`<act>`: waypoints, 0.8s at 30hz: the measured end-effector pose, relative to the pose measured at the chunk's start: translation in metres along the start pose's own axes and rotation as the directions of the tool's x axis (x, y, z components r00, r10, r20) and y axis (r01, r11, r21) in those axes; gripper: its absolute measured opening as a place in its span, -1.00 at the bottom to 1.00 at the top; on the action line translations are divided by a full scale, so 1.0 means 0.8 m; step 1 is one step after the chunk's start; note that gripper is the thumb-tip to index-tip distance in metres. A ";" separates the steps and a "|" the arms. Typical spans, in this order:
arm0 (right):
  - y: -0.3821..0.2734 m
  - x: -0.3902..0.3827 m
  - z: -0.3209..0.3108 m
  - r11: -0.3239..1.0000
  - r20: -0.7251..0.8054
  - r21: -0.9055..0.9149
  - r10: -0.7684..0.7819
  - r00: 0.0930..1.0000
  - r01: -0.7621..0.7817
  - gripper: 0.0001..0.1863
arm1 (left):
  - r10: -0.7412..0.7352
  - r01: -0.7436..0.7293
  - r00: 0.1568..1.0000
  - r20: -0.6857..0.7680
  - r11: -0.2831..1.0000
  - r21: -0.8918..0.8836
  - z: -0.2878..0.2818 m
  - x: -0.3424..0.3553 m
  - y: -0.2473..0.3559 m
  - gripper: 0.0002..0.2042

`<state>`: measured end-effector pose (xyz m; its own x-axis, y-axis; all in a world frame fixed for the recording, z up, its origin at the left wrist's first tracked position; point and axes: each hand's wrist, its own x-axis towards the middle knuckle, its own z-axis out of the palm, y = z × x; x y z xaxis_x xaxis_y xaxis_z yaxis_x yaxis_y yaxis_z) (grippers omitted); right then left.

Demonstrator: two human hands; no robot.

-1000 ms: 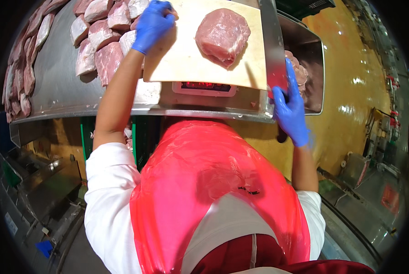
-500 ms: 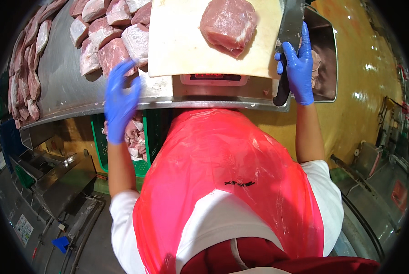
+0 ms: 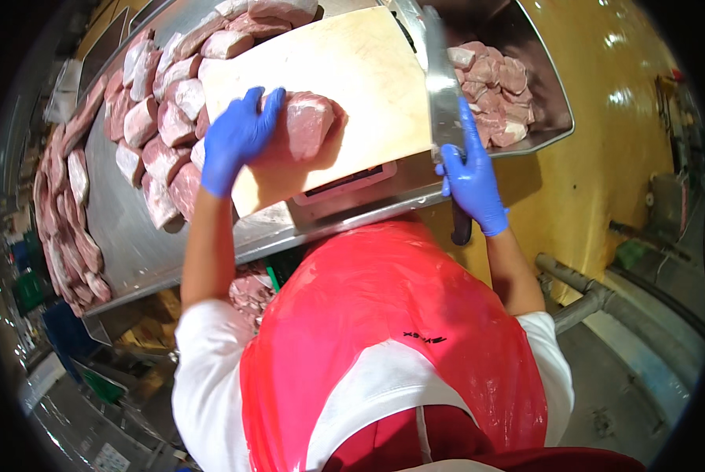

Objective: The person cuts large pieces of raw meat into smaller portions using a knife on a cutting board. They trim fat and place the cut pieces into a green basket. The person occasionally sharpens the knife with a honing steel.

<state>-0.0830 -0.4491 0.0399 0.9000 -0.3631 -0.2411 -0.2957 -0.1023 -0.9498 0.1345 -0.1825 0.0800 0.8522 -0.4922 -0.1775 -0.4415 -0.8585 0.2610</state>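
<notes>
Meat (image 3: 308, 130) is lying on the pale cutting board (image 3: 368, 86), toward its left side, with the gloved left hand (image 3: 244, 143) covering its near-left part. Those fingers are resting somewhat apart; since the undersides are hidden, whether they are gripping or only touching is hard to tell. The right hand (image 3: 475, 187) is holding a knife (image 3: 444, 110), fingers wrapping its dark handle and one finger extending beside the blade (which is standing near the board's right edge, well apart from the meat). The step in hand seems to be positioning the piece; cutting would be calling for blade toward meat, left fingertips clear.
</notes>
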 end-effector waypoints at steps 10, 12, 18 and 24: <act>-0.078 -0.019 0.142 0.827 0.213 -0.542 -0.036 0.976 0.148 -0.17 | 0.176 -0.160 0.893 -0.413 0.984 0.074 0.059 -0.036 0.015 -0.39; -0.084 -0.019 0.149 0.818 0.239 -0.573 0.101 0.966 0.056 -0.14 | 0.238 -0.209 0.872 -0.427 0.971 0.114 0.060 -0.039 0.010 -0.41; -0.065 0.017 0.176 0.739 0.177 -0.653 -0.063 0.982 0.165 -0.12 | 0.314 -0.264 0.839 -0.444 0.949 0.171 0.070 -0.029 0.000 -0.42; -0.022 -0.065 0.107 0.973 0.149 -0.207 0.139 0.979 -0.106 -0.20 | 0.277 -0.300 0.821 -0.499 0.953 0.035 0.055 -0.033 -0.011 -0.40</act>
<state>-0.0971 -0.3488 0.0522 0.8880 -0.2314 -0.3974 -0.4493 -0.2529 -0.8568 0.1035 -0.1685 0.0405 0.7177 -0.5699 0.4001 -0.6865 -0.6754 0.2693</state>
